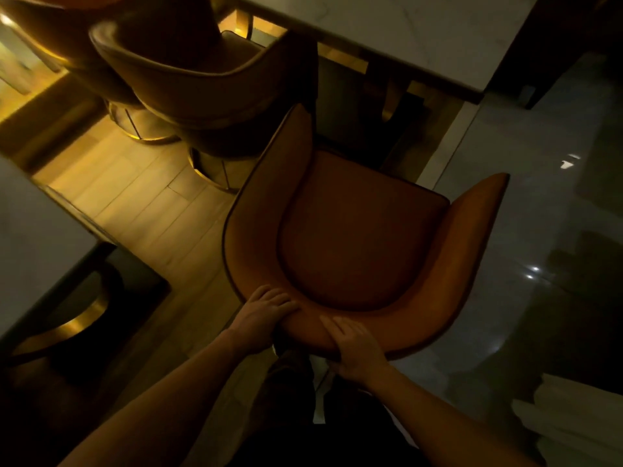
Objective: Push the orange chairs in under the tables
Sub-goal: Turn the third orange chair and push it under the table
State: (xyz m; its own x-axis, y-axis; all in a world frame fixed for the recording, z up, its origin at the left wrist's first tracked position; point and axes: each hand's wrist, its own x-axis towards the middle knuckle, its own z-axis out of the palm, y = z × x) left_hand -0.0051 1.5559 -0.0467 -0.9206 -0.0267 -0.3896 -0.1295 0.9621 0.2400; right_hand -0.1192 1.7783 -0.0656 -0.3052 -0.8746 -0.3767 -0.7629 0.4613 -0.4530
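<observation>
The room is dim, with glossy grey tile floor [526, 210] to the right of the orange chair [357, 230] and warm wooden flooring [135, 197] to its left. Both hands grip the curved top of the chair's backrest: the left hand [266, 310] with fingers curled over the rim, the right hand [354, 345] with fingers laid on top and thumb tucked beneath. The chair's seat faces a pale marble surface [404, 32] beyond it, its front edge not yet under. Left of it, farther off, a second orange chair [202, 82] sits just beside the same surface. Open tile lies to the chair's right.
</observation>
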